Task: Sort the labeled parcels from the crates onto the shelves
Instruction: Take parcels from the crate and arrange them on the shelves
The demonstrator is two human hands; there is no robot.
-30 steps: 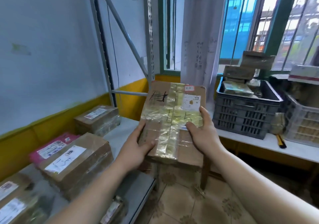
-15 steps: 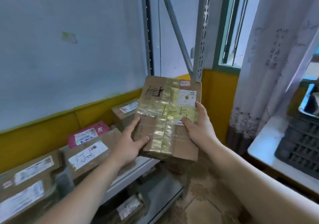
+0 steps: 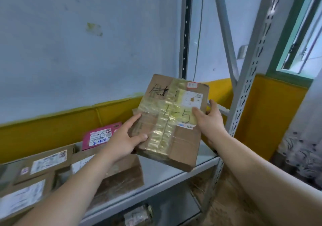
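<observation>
Head camera view, the only one here. The cardboard parcel has "1-5" handwritten in marker across the yellowish clear tape that crosses its top. There's a black scribble near its top left corner, like something was crossed out. A white printed label sits top right and a small red-edged sticker is above that, both too blurry to read. There's also a strip with blue print under the "5", unreadable too.

The left hand grips the parcel's left edge, thumb lying on the top face and fingers stretched along the side. The right hand grasps the right edge, thumb pressed next to the "5" and the other fingers wrapped behind. So both hands are clamped on it, arms reaching forward.

The parcel is in the air, tilted, just above the right end of the grey metal shelf. On that shelf to the left are a pink parcel with blue handwriting on its white label and brown boxes with white labels I can't make out.
</observation>
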